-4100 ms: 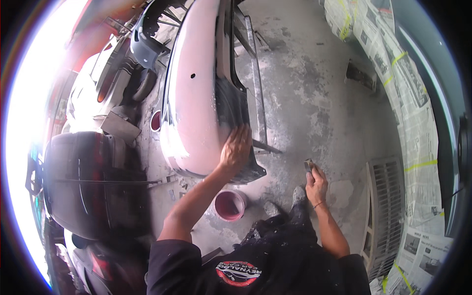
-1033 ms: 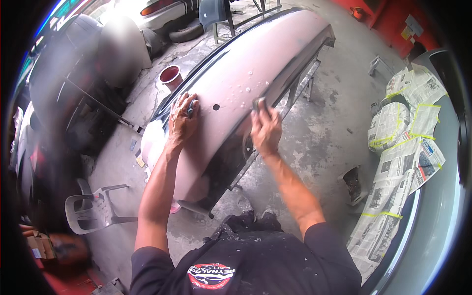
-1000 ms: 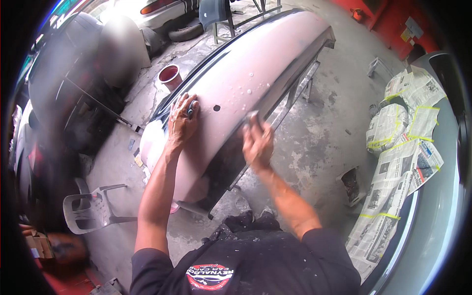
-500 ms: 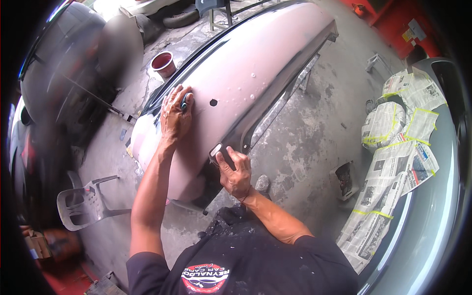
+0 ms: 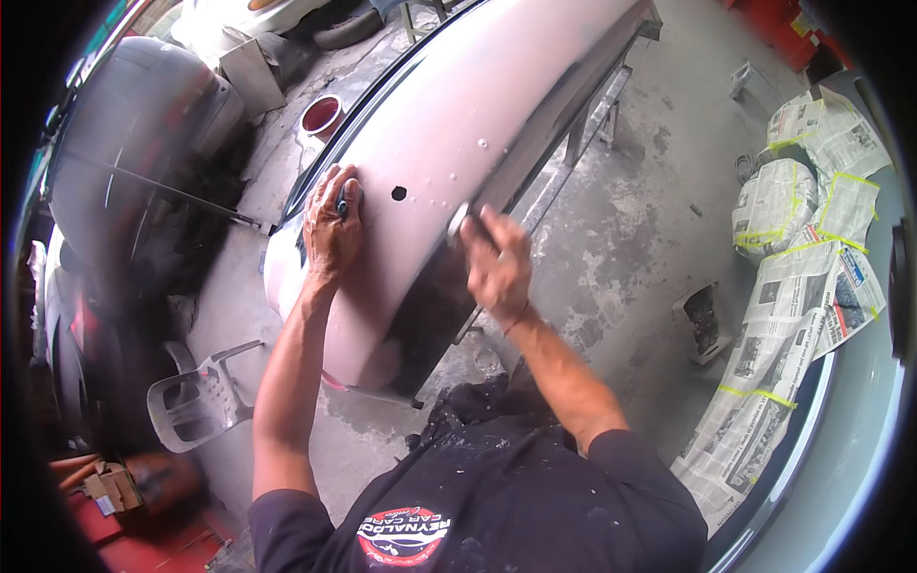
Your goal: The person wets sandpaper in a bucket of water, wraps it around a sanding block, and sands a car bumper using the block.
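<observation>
A long pale pink car bumper (image 5: 478, 105) lies on a metal stand, running from the lower left to the upper right. My left hand (image 5: 331, 229) rests flat on its top near a small dark hole (image 5: 398, 193), with a small dark object pinched between the fingers. My right hand (image 5: 494, 263) presses a small grey sanding pad (image 5: 459, 222) against the bumper's right edge, fingers closed over it.
A red-rimmed tub (image 5: 321, 115) stands on the concrete floor beyond the bumper. A dark vehicle body (image 5: 134, 181) fills the left. A grey plastic chair (image 5: 196, 401) lies at the lower left. A car masked with newspaper and yellow tape (image 5: 802, 248) stands on the right.
My right hand has gone from the bumper's lower edge back up onto its right side with the pad. The left hand has stayed put on top.
</observation>
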A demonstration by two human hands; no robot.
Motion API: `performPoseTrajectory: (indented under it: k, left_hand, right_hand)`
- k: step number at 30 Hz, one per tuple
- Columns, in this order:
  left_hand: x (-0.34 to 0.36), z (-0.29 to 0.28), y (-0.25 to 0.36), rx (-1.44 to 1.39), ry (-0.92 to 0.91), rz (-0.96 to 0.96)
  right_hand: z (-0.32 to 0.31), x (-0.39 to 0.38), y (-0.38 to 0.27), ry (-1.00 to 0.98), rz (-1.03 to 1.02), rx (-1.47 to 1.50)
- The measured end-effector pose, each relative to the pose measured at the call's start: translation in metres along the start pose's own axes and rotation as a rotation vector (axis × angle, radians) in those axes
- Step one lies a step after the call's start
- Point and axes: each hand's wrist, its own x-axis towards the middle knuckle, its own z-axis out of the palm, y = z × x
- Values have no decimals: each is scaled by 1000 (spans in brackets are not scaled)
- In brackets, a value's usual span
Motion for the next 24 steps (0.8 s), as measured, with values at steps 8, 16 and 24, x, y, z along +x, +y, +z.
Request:
performPoseTrajectory:
  k: [8,16,24]
  left_hand:
    - [0,1,7,41,17,10]
    - [0,-2,4,24,7,10]
    - [-2,-4,4,49,12,6]
  right_hand:
    - [-5,-56,-21,-46,28,78]
    - [-12,-55,0,-84,-79,67]
    - [-10,-47,-9,-82,-125,55]
